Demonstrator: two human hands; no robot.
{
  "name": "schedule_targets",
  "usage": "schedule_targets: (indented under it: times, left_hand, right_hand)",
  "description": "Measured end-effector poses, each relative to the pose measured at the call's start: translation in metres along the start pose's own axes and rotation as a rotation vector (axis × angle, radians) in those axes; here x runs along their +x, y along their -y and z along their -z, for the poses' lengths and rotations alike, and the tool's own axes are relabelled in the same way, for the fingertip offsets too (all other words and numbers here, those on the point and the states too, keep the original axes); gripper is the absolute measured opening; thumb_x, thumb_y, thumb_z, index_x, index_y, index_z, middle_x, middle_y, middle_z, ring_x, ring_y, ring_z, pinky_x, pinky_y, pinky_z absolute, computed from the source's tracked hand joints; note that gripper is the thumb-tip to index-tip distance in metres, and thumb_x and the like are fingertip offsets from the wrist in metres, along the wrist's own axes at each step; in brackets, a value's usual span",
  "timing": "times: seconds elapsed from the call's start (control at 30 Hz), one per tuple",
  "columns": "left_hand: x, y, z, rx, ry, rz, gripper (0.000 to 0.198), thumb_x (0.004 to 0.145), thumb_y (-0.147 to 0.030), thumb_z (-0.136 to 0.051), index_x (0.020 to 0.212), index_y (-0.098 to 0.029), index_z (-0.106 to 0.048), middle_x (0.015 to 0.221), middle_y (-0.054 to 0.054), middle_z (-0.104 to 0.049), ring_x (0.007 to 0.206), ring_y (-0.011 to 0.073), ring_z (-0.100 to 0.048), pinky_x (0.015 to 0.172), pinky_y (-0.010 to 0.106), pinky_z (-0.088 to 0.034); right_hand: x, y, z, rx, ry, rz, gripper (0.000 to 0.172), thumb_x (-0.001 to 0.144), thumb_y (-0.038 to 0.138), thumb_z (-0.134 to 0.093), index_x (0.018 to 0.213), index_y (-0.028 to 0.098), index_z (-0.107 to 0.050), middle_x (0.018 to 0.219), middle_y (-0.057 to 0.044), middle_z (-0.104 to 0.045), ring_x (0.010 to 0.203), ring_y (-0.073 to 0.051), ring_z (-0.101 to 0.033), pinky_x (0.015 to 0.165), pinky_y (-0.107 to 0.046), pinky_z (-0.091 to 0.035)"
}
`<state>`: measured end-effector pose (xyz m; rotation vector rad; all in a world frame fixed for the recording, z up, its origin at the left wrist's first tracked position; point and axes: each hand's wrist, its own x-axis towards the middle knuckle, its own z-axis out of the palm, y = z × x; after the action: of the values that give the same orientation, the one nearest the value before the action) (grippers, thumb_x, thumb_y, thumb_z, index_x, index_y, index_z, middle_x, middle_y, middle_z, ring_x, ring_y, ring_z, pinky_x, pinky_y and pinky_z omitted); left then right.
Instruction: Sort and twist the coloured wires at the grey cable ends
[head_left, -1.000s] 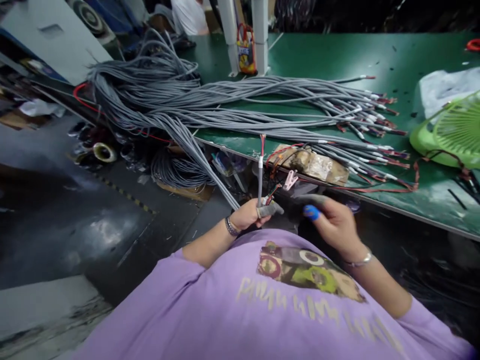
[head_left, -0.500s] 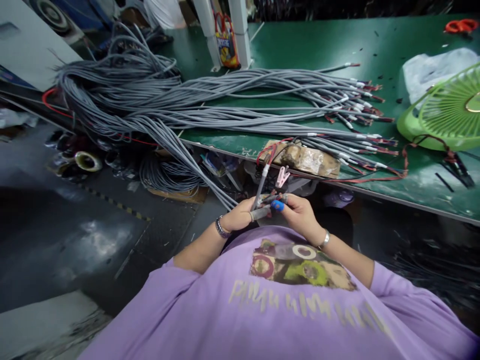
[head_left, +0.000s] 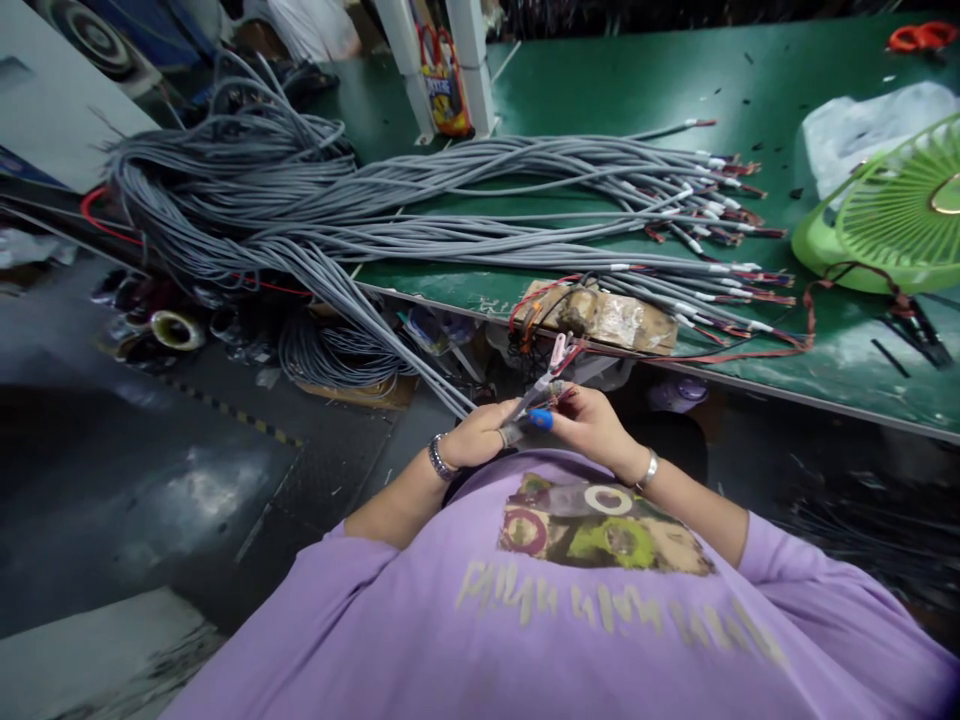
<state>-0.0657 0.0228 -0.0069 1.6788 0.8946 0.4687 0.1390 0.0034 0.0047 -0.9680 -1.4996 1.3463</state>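
Both close together, left hand (head_left: 478,437) and right hand (head_left: 598,430), just in front of a purple shirt (head_left: 322,640). Between them, clamped in the left, one grey cable (head_left: 533,393), free end tilted up, away and to the right. Thumb of the right, in a blue cover (head_left: 541,419), pinched with the fingers onto thin wires (head_left: 556,397) beside that same cable; fine detail too small to tell. Just past the cable's end, overlapping it in view, a pink clip (head_left: 559,353); whether touching or apart, impossible to tell. Beyond, along the near edge of a green desk (head_left: 637,85), a taped cardboard block (head_left: 626,320). Behind and left, a large bundle of grey cables (head_left: 285,200), ends fanned to the right, some strands hanging off the edge close to the left hand. Farther right, a green fan (head_left: 892,225), a clear plastic bag (head_left: 862,130) and red handles (head_left: 921,37). At the back, a red-and-yellow packet (head_left: 448,100) by a white post (head_left: 471,60). Below the desk, a coiled cable (head_left: 330,355).
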Motion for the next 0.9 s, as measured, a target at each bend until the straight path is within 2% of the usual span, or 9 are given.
schedule_targets:
  times: [0.13,0.2,0.27,0.33,0.4,0.47,0.67,0.73,0.9]
  left_hand:
    - [-0.001,-0.003,0.002,0.132,0.072,-0.147,0.036,0.091,-0.046,-0.057,0.111,-0.018,-0.068,0.112,0.011,-0.071,0.109,0.0249,-0.065,0.098,0.037,-0.050]
    - [-0.009,-0.005,0.004,0.151,-0.029,-0.234,0.040,0.092,-0.042,-0.059,0.124,-0.019,-0.065,0.134,0.014,-0.062,0.126,0.0267,-0.057,0.107,0.040,-0.046]
    - [-0.023,-0.005,0.006,0.118,-0.253,-0.294,0.039,0.093,-0.037,-0.058,0.127,-0.020,-0.063,0.141,0.015,-0.057,0.131,0.0262,-0.054,0.107,0.040,-0.047]
    - [-0.040,0.000,0.006,0.034,-0.504,-0.314,0.031,0.095,-0.033,-0.054,0.121,-0.020,-0.066,0.131,0.014,-0.062,0.107,0.0210,-0.067,0.090,0.034,-0.055]
    - [-0.054,0.009,0.004,-0.002,-0.568,-0.269,0.024,0.095,-0.028,-0.052,0.110,-0.019,-0.069,0.115,0.011,-0.068,0.069,0.0104,-0.066,0.066,0.026,-0.055]
    - [-0.062,0.019,0.001,0.055,-0.442,-0.153,0.022,0.091,-0.021,-0.051,0.099,-0.017,-0.071,0.103,0.007,-0.069,0.053,0.0054,-0.056,0.056,0.023,-0.049]
    - [-0.056,0.038,-0.010,0.339,-0.199,0.031,0.026,0.072,-0.007,-0.046,0.084,-0.015,-0.068,0.087,0.006,-0.070,0.084,0.0186,-0.066,0.078,0.030,-0.052]
    - [-0.051,0.040,-0.013,0.427,-0.160,0.049,0.026,0.072,-0.007,-0.045,0.083,-0.016,-0.066,0.090,0.006,-0.070,0.084,0.0188,-0.066,0.079,0.030,-0.051]
    - [-0.039,0.036,-0.015,0.601,-0.050,0.085,0.027,0.074,-0.008,-0.045,0.089,-0.017,-0.066,0.094,0.007,-0.071,0.088,0.0204,-0.067,0.081,0.031,-0.051]
  right_hand:
    - [0.002,-0.002,0.000,-0.167,-0.025,0.141,0.018,0.087,0.033,-0.067,0.076,0.020,-0.071,0.074,-0.003,-0.067,0.070,-0.016,-0.061,0.070,-0.030,-0.051]
    - [-0.001,-0.002,0.004,-0.213,-0.089,0.175,0.017,0.090,0.032,-0.065,0.080,0.020,-0.072,0.075,-0.003,-0.066,0.071,-0.017,-0.061,0.070,-0.031,-0.050]
    - [-0.006,-0.001,0.008,-0.233,-0.170,0.190,0.015,0.092,0.032,-0.064,0.089,0.022,-0.074,0.080,-0.004,-0.067,0.075,-0.018,-0.063,0.071,-0.031,-0.051]
    - [-0.011,0.001,0.014,-0.258,-0.241,0.264,0.012,0.092,0.028,-0.064,0.095,0.023,-0.075,0.083,-0.003,-0.065,0.078,-0.017,-0.061,0.071,-0.031,-0.050]
    - [-0.015,0.004,0.017,-0.279,-0.276,0.350,0.012,0.091,0.023,-0.065,0.098,0.025,-0.074,0.089,-0.004,-0.063,0.084,-0.018,-0.060,0.075,-0.033,-0.050]
    - [-0.017,0.007,0.019,-0.274,-0.257,0.421,0.014,0.091,0.021,-0.064,0.100,0.025,-0.074,0.102,-0.007,-0.063,0.094,-0.021,-0.061,0.082,-0.036,-0.050]
    - [-0.016,0.015,0.010,-0.225,0.132,0.469,0.019,0.093,0.019,-0.062,0.107,0.023,-0.073,0.144,-0.012,-0.057,0.116,-0.026,-0.064,0.097,-0.039,-0.052]
    - [-0.014,0.018,0.006,-0.167,0.182,0.441,0.018,0.093,0.018,-0.061,0.106,0.022,-0.073,0.137,-0.012,-0.064,0.120,-0.026,-0.063,0.100,-0.038,-0.052]
    - [-0.017,0.018,0.005,-0.047,0.155,0.345,0.014,0.094,0.020,-0.060,0.094,0.021,-0.074,0.108,-0.008,-0.075,0.098,-0.020,-0.071,0.086,-0.031,-0.057]
